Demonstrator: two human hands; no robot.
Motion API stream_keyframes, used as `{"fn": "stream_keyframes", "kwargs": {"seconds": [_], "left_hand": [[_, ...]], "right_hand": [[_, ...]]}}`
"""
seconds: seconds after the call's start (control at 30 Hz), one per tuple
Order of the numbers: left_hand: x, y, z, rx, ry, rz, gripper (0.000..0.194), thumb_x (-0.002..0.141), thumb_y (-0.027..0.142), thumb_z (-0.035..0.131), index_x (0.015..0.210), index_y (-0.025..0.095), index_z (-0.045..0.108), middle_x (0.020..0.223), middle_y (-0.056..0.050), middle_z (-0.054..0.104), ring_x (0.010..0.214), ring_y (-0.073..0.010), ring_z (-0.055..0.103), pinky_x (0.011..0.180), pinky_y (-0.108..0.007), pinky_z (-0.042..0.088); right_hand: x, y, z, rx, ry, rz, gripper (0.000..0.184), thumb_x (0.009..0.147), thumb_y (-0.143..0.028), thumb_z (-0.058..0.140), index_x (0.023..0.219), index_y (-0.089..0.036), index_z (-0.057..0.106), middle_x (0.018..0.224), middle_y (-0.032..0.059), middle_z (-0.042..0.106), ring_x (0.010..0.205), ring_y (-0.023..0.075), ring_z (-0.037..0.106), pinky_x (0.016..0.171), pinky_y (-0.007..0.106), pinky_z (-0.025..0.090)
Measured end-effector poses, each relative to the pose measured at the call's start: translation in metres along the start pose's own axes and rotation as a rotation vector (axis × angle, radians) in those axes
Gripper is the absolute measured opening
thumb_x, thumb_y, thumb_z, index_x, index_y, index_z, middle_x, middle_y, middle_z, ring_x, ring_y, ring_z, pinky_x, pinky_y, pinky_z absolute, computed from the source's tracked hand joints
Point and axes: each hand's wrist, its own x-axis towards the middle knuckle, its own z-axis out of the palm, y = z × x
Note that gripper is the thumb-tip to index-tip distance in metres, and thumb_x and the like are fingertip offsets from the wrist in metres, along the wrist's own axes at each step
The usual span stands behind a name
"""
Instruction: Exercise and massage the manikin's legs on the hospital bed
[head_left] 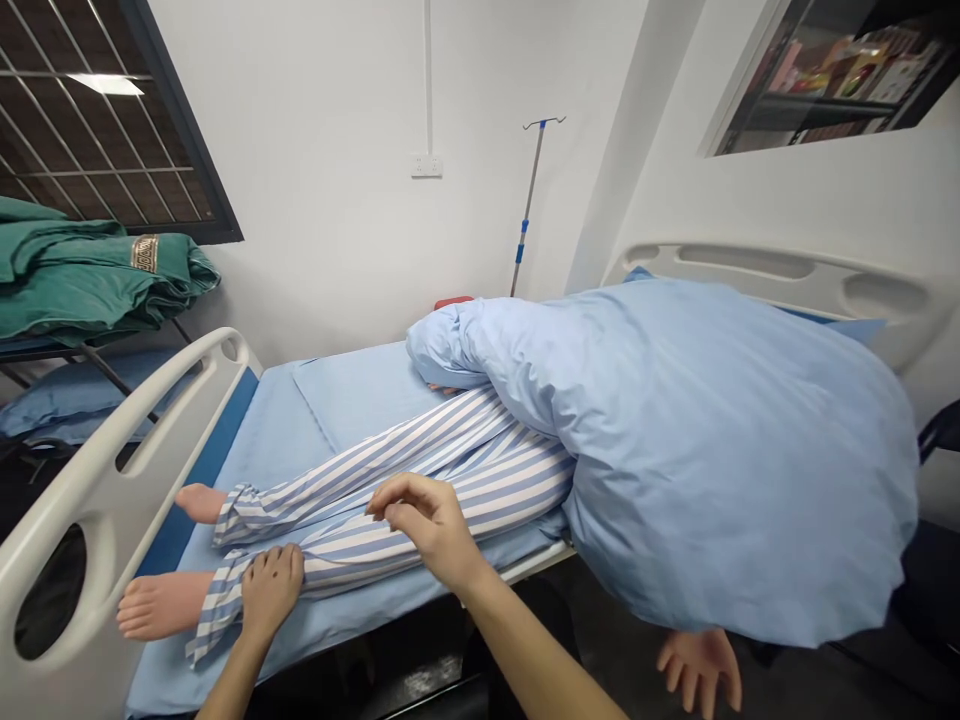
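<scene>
A manikin in blue-and-white striped trousers (517, 485) lies on the bed, its feet (169, 603) bare. Wrapped over its near lower leg, just above the trouser cuff, is my left hand (271, 590), fingers together on the striped cloth. My right hand (431, 520) hovers over the near leg around the knee, fingers loosely curled and thumb apart, with nothing seen in it. A light blue quilt (720, 440) is heaped over the manikin's upper body and hides its head. From under the quilt's near edge hangs a manikin hand (701, 668).
The bed has a pale footboard (112, 470) at left and a headboard (787, 265) at right. Behind it stands a drip pole (529, 200). Green folded cloth (97, 275) lies on a rack at far left. A wall socket (427, 166) is above the bed.
</scene>
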Motion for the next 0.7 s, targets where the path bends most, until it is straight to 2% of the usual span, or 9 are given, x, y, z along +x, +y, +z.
{"fn": "stream_keyframes", "kwargs": {"seconds": [0.03, 0.1, 0.2, 0.27, 0.37, 0.47, 0.53, 0.63, 0.7], "left_hand": [[0.000, -0.001, 0.001, 0.042, 0.009, 0.017, 0.036, 0.083, 0.014, 0.031, 0.100, 0.015, 0.063, 0.090, -0.012, 0.062, 0.084, -0.0266, 0.054, 0.071, -0.037, 0.037], [-0.001, -0.002, 0.003, 0.107, 0.025, 0.051, 0.037, 0.084, 0.014, 0.031, 0.101, 0.015, 0.063, 0.092, -0.011, 0.063, 0.084, -0.0260, 0.054, 0.070, -0.037, 0.037], [-0.001, -0.001, 0.003, 0.142, 0.031, 0.068, 0.036, 0.084, 0.014, 0.031, 0.100, 0.016, 0.063, 0.093, -0.011, 0.063, 0.082, -0.0249, 0.054, 0.070, -0.036, 0.037], [0.000, 0.000, 0.003, 0.154, 0.033, 0.067, 0.035, 0.084, 0.014, 0.032, 0.099, 0.016, 0.064, 0.093, -0.011, 0.063, 0.083, -0.0249, 0.054, 0.070, -0.036, 0.037], [0.000, 0.000, 0.002, 0.161, 0.034, 0.063, 0.034, 0.084, 0.013, 0.034, 0.099, 0.016, 0.064, 0.093, -0.011, 0.063, 0.085, -0.0251, 0.054, 0.071, -0.036, 0.038], [0.000, -0.001, 0.005, 0.159, 0.047, 0.075, 0.033, 0.082, 0.012, 0.036, 0.098, 0.016, 0.065, 0.095, -0.011, 0.063, 0.088, -0.0255, 0.054, 0.073, -0.037, 0.039], [-0.002, -0.002, 0.009, 0.149, 0.064, 0.085, 0.032, 0.081, 0.011, 0.038, 0.099, 0.017, 0.064, 0.097, -0.011, 0.063, 0.092, -0.0257, 0.053, 0.075, -0.037, 0.039], [-0.003, -0.003, 0.014, 0.100, 0.040, 0.073, 0.033, 0.081, 0.010, 0.038, 0.097, 0.020, 0.065, 0.098, -0.009, 0.063, 0.092, -0.0244, 0.053, 0.076, -0.037, 0.039], [0.001, -0.002, 0.014, 0.041, -0.010, 0.004, 0.032, 0.081, 0.013, 0.039, 0.095, 0.024, 0.065, 0.099, -0.006, 0.063, 0.091, -0.0240, 0.052, 0.075, -0.038, 0.039]], "right_hand": [[0.006, 0.018, -0.010, -0.134, 0.007, 0.083, 0.014, 0.071, -0.020, 0.052, 0.076, -0.017, 0.064, 0.075, 0.0035, 0.065, 0.073, 0.0150, 0.059, 0.064, 0.026, 0.046], [0.012, 0.051, -0.029, -0.434, -0.108, 0.189, 0.019, 0.071, -0.019, 0.050, 0.082, -0.016, 0.065, 0.080, 0.0038, 0.067, 0.075, 0.0153, 0.059, 0.066, 0.025, 0.044], [0.025, 0.083, -0.054, -0.900, -0.379, 0.218, 0.028, 0.069, -0.021, 0.051, 0.093, -0.017, 0.066, 0.086, 0.0047, 0.068, 0.079, 0.0187, 0.060, 0.069, 0.027, 0.043], [0.043, 0.095, -0.063, -1.079, -0.522, 0.234, 0.032, 0.068, -0.023, 0.052, 0.097, -0.017, 0.066, 0.088, 0.0058, 0.069, 0.084, 0.0217, 0.060, 0.071, 0.028, 0.042], [0.081, 0.114, -0.070, -1.143, -0.607, 0.268, 0.030, 0.067, -0.021, 0.053, 0.092, -0.017, 0.068, 0.086, 0.0073, 0.069, 0.084, 0.0232, 0.060, 0.070, 0.028, 0.042], [0.117, 0.140, -0.073, -1.153, -0.635, 0.311, 0.018, 0.065, -0.018, 0.053, 0.073, -0.016, 0.069, 0.073, 0.0078, 0.068, 0.074, 0.0215, 0.061, 0.065, 0.027, 0.043], [0.134, 0.161, -0.076, -1.151, -0.693, 0.464, 0.012, 0.063, -0.017, 0.053, 0.062, -0.016, 0.066, 0.061, 0.0066, 0.064, 0.065, 0.0198, 0.060, 0.061, 0.027, 0.044], [0.147, 0.195, -0.084, -1.125, -0.813, 0.806, 0.009, 0.061, -0.015, 0.056, 0.053, -0.016, 0.060, 0.052, 0.0039, 0.058, 0.057, 0.0179, 0.058, 0.055, 0.025, 0.044], [0.148, 0.214, -0.091, -1.120, -0.862, 0.914, 0.009, 0.059, -0.014, 0.059, 0.051, -0.017, 0.058, 0.050, 0.0027, 0.057, 0.054, 0.0173, 0.057, 0.051, 0.024, 0.044]]}}
